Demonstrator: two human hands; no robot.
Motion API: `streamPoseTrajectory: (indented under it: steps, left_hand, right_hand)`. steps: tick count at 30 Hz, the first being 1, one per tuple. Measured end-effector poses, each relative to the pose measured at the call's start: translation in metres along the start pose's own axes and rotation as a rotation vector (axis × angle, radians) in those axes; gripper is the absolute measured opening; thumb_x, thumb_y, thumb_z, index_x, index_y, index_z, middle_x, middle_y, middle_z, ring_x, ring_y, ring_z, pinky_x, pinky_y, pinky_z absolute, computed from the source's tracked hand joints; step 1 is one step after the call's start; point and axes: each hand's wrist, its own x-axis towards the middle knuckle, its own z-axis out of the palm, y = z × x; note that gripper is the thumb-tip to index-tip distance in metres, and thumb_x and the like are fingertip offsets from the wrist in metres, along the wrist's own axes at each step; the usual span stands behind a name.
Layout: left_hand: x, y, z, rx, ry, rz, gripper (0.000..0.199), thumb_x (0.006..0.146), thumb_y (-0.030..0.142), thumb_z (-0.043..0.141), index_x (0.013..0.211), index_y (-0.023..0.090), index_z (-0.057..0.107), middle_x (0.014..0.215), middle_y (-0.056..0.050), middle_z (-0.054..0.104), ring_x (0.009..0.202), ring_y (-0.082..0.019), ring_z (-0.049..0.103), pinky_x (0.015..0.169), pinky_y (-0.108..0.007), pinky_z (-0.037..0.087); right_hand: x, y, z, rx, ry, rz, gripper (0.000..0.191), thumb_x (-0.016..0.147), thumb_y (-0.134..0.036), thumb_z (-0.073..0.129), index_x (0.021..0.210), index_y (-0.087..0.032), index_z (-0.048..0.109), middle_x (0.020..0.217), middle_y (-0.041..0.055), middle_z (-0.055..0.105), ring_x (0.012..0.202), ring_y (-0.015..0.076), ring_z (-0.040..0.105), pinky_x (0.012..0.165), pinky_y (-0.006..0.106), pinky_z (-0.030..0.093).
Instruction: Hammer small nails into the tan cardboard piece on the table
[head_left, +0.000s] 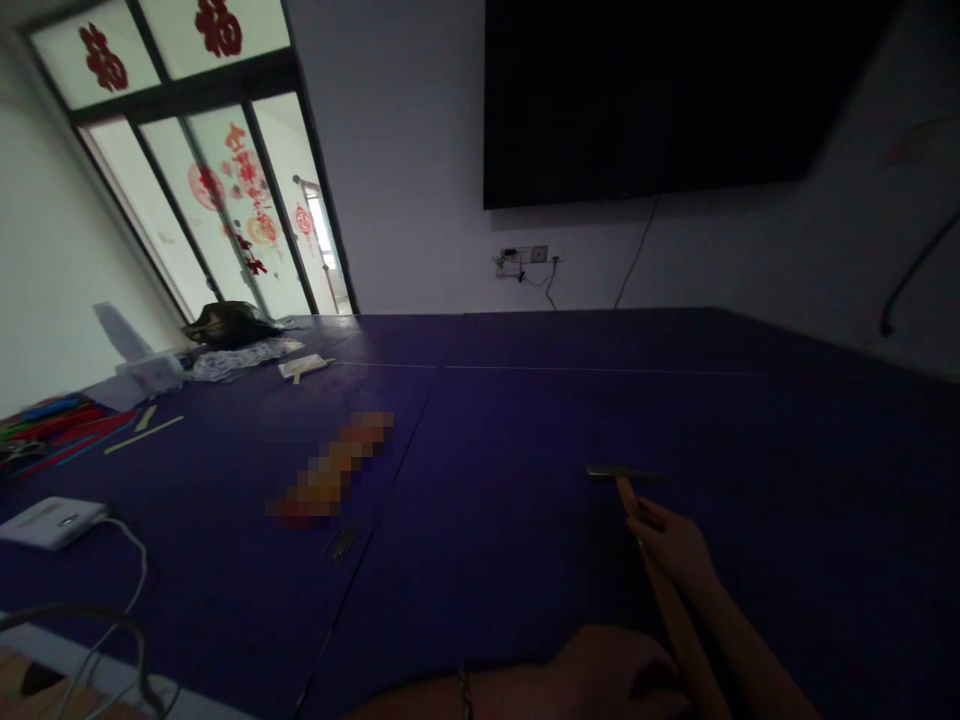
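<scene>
A hammer with a narrow metal head and a long wooden handle is held at a slant over the purple tabletop. Just below the head, my right hand is closed round the handle. Lower down, at the bottom edge of the view, my left hand curls against the handle's lower part, a bracelet on its wrist. Its fingertips are dark and partly cut off. Left of the hammer, several thin metal pieces, like nails, lie on the tabletop near a blurred-out orange and red object.
A white box-shaped device with a white cable lies at left. Behind it are coloured sticks, wooden strips, a clear plastic bag and a dark bag. A seam crosses the tabletop. A large screen hangs on the wall.
</scene>
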Motion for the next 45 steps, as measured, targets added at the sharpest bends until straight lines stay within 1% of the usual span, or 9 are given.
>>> streamPoseTrajectory:
  steps: [3, 7, 12, 16, 27, 35, 40, 43, 45]
  left_hand:
    - [0.002, -0.003, 0.002, 0.048, -0.014, 0.065, 0.030, 0.085, 0.034, 0.041, 0.108, 0.018, 0.053, 0.101, -0.004, 0.064, 0.087, -0.016, 0.060, 0.070, -0.021, 0.045]
    - [0.006, -0.009, 0.010, 0.121, 0.011, 0.169, 0.029, 0.086, 0.031, 0.042, 0.107, 0.015, 0.054, 0.101, -0.005, 0.064, 0.089, -0.015, 0.060, 0.075, -0.019, 0.044]
    - [0.011, -0.015, 0.016, 0.241, 0.009, 0.218, 0.027, 0.085, 0.030, 0.043, 0.104, 0.016, 0.057, 0.099, -0.004, 0.065, 0.091, -0.016, 0.060, 0.077, -0.021, 0.043]
    - [0.012, -0.017, 0.018, 0.260, -0.006, 0.219, 0.026, 0.085, 0.030, 0.043, 0.102, 0.016, 0.057, 0.098, -0.004, 0.065, 0.089, -0.016, 0.060, 0.076, -0.022, 0.044]
    - [0.011, -0.017, 0.018, 0.140, -0.030, 0.140, 0.026, 0.082, 0.028, 0.048, 0.105, 0.021, 0.058, 0.101, -0.002, 0.064, 0.092, -0.018, 0.059, 0.078, -0.025, 0.043]
    - [0.010, -0.018, 0.019, 0.174, -0.020, 0.169, 0.027, 0.081, 0.028, 0.049, 0.105, 0.017, 0.057, 0.101, -0.004, 0.064, 0.091, -0.018, 0.059, 0.077, -0.023, 0.043]
    - [0.009, -0.019, 0.018, 0.150, -0.030, 0.173, 0.027, 0.083, 0.025, 0.045, 0.108, 0.019, 0.055, 0.106, -0.003, 0.062, 0.097, -0.017, 0.057, 0.082, -0.024, 0.042]
    - [0.008, -0.020, 0.021, 0.113, -0.008, 0.174, 0.026, 0.082, 0.024, 0.048, 0.106, 0.018, 0.057, 0.104, -0.003, 0.063, 0.094, -0.017, 0.058, 0.083, -0.023, 0.042]
    - [0.007, -0.019, 0.021, 0.075, 0.040, 0.170, 0.026, 0.082, 0.021, 0.047, 0.105, 0.016, 0.058, 0.103, -0.004, 0.064, 0.093, -0.015, 0.058, 0.082, -0.021, 0.042]
  right_hand:
    - [0.002, 0.004, 0.001, -0.045, -0.013, -0.005, 0.037, 0.059, -0.034, 0.054, 0.087, -0.016, 0.069, 0.077, 0.0071, 0.072, 0.083, 0.0302, 0.064, 0.071, 0.035, 0.049]
    - [0.005, 0.010, 0.000, -0.098, -0.029, -0.004, 0.038, 0.060, -0.035, 0.054, 0.089, -0.016, 0.069, 0.077, 0.0070, 0.072, 0.082, 0.0303, 0.064, 0.070, 0.035, 0.049]
    - [0.008, 0.016, -0.002, -0.154, -0.041, -0.010, 0.039, 0.061, -0.035, 0.054, 0.090, -0.016, 0.069, 0.076, 0.0071, 0.072, 0.082, 0.0305, 0.064, 0.068, 0.034, 0.049]
    - [0.011, 0.019, -0.002, -0.193, -0.033, -0.016, 0.037, 0.061, -0.036, 0.053, 0.089, -0.017, 0.069, 0.074, 0.0063, 0.072, 0.078, 0.0300, 0.065, 0.066, 0.035, 0.049]
    - [0.012, 0.022, -0.005, -0.259, -0.046, -0.030, 0.036, 0.061, -0.038, 0.056, 0.085, -0.016, 0.070, 0.072, 0.0074, 0.072, 0.074, 0.0304, 0.066, 0.063, 0.036, 0.050]
    - [0.012, 0.019, -0.008, -0.313, -0.066, -0.026, 0.033, 0.061, -0.040, 0.056, 0.081, -0.019, 0.071, 0.069, 0.0063, 0.072, 0.072, 0.0297, 0.066, 0.061, 0.036, 0.049]
    - [0.012, 0.019, -0.010, -0.345, -0.073, -0.035, 0.033, 0.060, -0.042, 0.056, 0.079, -0.019, 0.071, 0.071, 0.0070, 0.072, 0.075, 0.0304, 0.065, 0.064, 0.036, 0.049]
    - [0.012, 0.019, -0.010, -0.362, -0.073, -0.043, 0.031, 0.060, -0.042, 0.056, 0.076, -0.021, 0.071, 0.070, 0.0061, 0.072, 0.074, 0.0305, 0.065, 0.063, 0.036, 0.049]
    - [0.012, 0.020, -0.010, -0.371, -0.071, -0.049, 0.031, 0.061, -0.044, 0.055, 0.076, -0.022, 0.071, 0.068, 0.0058, 0.072, 0.073, 0.0306, 0.065, 0.062, 0.037, 0.049]
